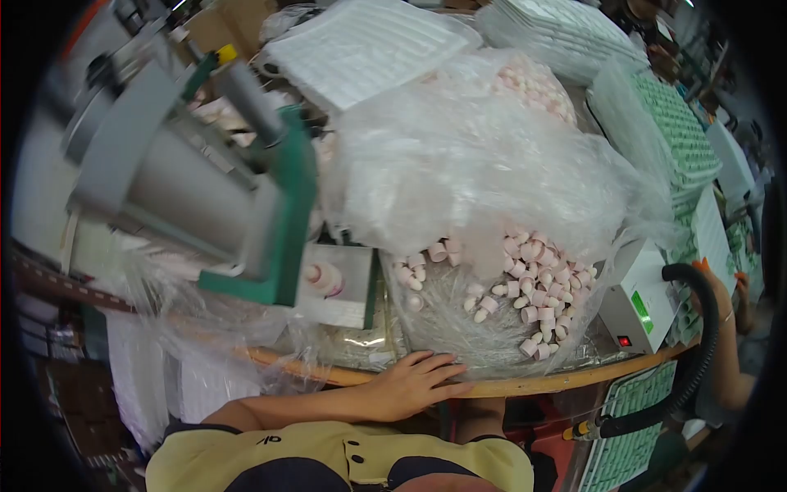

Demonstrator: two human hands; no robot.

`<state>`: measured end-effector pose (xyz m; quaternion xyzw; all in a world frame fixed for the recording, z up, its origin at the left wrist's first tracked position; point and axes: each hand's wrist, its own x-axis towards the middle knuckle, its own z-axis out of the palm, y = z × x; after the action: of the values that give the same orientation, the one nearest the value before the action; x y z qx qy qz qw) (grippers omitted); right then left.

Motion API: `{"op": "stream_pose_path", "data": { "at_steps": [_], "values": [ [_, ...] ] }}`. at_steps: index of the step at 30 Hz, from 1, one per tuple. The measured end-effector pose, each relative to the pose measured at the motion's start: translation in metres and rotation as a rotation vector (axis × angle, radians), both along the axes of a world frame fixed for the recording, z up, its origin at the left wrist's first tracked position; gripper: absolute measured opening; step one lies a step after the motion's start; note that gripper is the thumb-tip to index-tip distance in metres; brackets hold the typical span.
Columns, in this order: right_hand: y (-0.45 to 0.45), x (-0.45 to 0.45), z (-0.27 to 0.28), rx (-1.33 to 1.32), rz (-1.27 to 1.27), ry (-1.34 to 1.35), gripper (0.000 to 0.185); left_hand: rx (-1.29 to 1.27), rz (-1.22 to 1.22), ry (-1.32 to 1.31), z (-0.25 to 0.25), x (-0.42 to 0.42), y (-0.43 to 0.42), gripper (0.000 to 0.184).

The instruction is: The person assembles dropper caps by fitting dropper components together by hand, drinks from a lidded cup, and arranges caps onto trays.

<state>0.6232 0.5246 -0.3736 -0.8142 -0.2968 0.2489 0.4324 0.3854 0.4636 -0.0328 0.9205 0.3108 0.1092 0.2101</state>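
My left hand (416, 384) lies on the wooden table edge (525, 384), palm down with its fingers spread, holding nothing. Just beyond its fingertips is a clear plastic bag (443, 328). Small pale pink caps with white bulbs (545, 283) are heaped on this plastic. One pink and white piece (324, 279) stands on the metal base of a green and grey press (291, 221), to the left of the heap. Part of my right forearm shows below the table edge; my right hand is hidden.
A white box with a red switch (643, 299) and a black hose (709, 328) are at the right. Beside them is a co-worker's hand (713, 287). White trays (369, 49) and green trays (672, 127) stand behind. Loose plastic hangs over the left edge.
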Motion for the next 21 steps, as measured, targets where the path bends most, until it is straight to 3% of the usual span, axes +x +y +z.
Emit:
{"op": "stream_pose_path", "data": {
  "at_steps": [5, 7, 9, 10, 13, 14, 15, 17, 18, 20, 21],
  "values": [
    [-0.048, -0.007, 0.068, 0.034, 0.248, -0.160, 0.038, -0.010, -0.019, -0.178, 0.019, -0.012, -0.003, 0.067],
    [-0.071, 0.000, 0.103, 0.003, 0.359, -0.240, 0.037, 0.026, -0.015, -0.339, 0.015, -0.022, -0.006, 0.058],
    [-0.096, 0.015, 0.135, -0.080, 0.492, -0.315, 0.037, 0.034, -0.147, -0.747, 0.010, -0.035, -0.010, 0.037],
    [-0.107, 0.027, 0.148, -0.196, 0.586, -0.341, 0.037, 0.092, -0.159, -0.842, 0.016, -0.053, -0.013, 0.015],
    [-0.144, 0.063, 0.153, -0.705, 0.848, -0.367, 0.026, 0.277, 0.040, -0.770, 0.044, -0.135, -0.016, 0.008],
    [-0.155, 0.069, 0.151, -0.611, 1.012, -0.522, 0.022, 0.387, 0.130, -0.740, 0.052, -0.172, -0.011, 0.006],
    [-0.160, 0.066, 0.173, -0.634, 1.168, -0.513, 0.022, 0.546, 0.296, -0.738, 0.069, -0.207, -0.008, 0.007],
    [-0.165, 0.019, 0.250, -0.615, 1.114, -0.584, 0.019, 0.733, 0.684, -0.627, 0.097, -0.272, -0.004, 0.014],
    [-0.162, 0.011, 0.262, -0.608, 1.118, -0.589, 0.019, 0.836, 0.799, -0.507, 0.107, -0.304, -0.002, 0.019],
    [-0.165, -0.002, 0.281, -0.767, 0.921, -0.261, 0.018, 0.858, 1.029, -0.259, 0.128, -0.346, 0.000, 0.027],
    [-0.163, -0.014, 0.299, -0.773, 0.928, -0.266, 0.018, 0.853, 1.039, -0.256, 0.129, -0.362, 0.004, 0.027]
  ]
}}
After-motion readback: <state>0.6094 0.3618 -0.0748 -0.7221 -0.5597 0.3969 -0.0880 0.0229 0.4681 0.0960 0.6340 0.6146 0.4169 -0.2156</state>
